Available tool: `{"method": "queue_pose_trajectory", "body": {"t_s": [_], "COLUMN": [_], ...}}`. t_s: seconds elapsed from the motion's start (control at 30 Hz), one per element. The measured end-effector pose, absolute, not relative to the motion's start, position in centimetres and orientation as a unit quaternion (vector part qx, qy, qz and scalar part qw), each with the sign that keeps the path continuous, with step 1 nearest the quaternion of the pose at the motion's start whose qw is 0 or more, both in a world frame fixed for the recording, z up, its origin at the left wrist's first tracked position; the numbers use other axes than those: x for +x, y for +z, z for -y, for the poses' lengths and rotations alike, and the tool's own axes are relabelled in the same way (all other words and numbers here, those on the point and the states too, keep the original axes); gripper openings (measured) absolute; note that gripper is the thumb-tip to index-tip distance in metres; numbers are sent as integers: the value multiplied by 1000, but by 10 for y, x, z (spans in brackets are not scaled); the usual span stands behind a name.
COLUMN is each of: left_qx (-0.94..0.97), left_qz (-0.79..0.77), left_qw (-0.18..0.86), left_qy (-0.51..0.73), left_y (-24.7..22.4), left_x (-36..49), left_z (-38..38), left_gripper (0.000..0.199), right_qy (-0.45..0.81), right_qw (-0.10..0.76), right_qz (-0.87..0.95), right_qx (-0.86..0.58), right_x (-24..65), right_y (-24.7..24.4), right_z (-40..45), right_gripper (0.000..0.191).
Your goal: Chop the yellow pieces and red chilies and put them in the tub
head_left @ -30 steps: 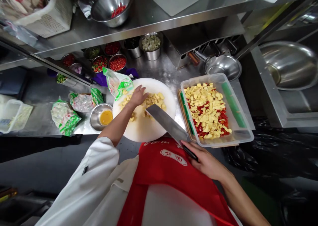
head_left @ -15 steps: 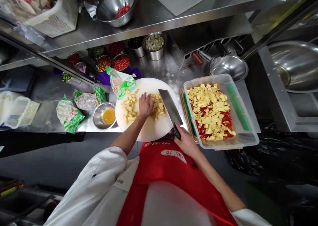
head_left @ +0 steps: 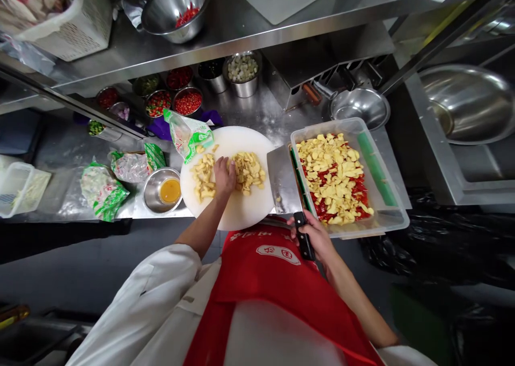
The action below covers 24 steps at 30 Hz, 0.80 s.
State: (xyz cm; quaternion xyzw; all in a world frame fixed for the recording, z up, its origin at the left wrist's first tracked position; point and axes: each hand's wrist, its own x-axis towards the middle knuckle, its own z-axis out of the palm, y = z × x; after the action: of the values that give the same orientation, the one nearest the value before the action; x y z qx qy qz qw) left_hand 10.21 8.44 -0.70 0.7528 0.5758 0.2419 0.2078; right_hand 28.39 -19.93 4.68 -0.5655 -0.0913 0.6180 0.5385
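Note:
On the round white cutting board (head_left: 241,207) lie two piles of pale yellow pieces, chunks (head_left: 204,177) on the left and smaller pieces (head_left: 251,171) on the right. Between them rests my left hand (head_left: 225,177), fingers apart, touching the edge of the right pile. My right hand (head_left: 316,234) grips the black handle of a cleaver (head_left: 284,179). The broad blade lies flat to view between the board and a clear plastic bin (head_left: 388,221), which holds yellow slices (head_left: 336,165) over red peppers (head_left: 360,194).
A metal bowl of yellow liquid (head_left: 153,194) and plastic bags (head_left: 102,191) stand left of the board. Behind are small metal pots (head_left: 245,87) of chopped ingredients, a knife rack (head_left: 289,89) and an empty bowl (head_left: 359,108). A steel shelf (head_left: 241,38) overhangs them.
The cleaver has moved off the board's right edge, its blade turned flat to view. My right hand has shifted lower and right. My left hand has drawn slightly left, off the right pile.

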Motion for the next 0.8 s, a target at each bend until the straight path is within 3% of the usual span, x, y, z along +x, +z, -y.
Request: {"method": "queue_pose_trajectory", "body": {"t_s": [0.07, 0.2, 0.43, 0.67, 0.8], "left_qx": [743, 732, 735, 744, 705], "left_qz": [-600, -619, -594, -528, -541], "left_qw": [181, 167, 223, 298, 310], "left_qy": [236, 230, 241, 281, 338], "left_y": [-8, -13, -10, -4, -4], "left_x": [103, 111, 108, 107, 109], "left_z": [-90, -95, -89, -80, -82], "left_gripper": [47, 44, 49, 60, 52], "right_qy": [612, 584, 571, 618, 625], "right_qw": [499, 426, 352, 319, 319], "right_qz": [90, 138, 261, 311, 328], "right_qx": [-606, -677, -694, -648, -633], "right_x": [280, 278, 298, 278, 247], "right_y": [39, 30, 36, 30, 28], "right_z": [196, 176, 123, 95, 89], "right_gripper": [30, 36, 32, 24, 21]}}
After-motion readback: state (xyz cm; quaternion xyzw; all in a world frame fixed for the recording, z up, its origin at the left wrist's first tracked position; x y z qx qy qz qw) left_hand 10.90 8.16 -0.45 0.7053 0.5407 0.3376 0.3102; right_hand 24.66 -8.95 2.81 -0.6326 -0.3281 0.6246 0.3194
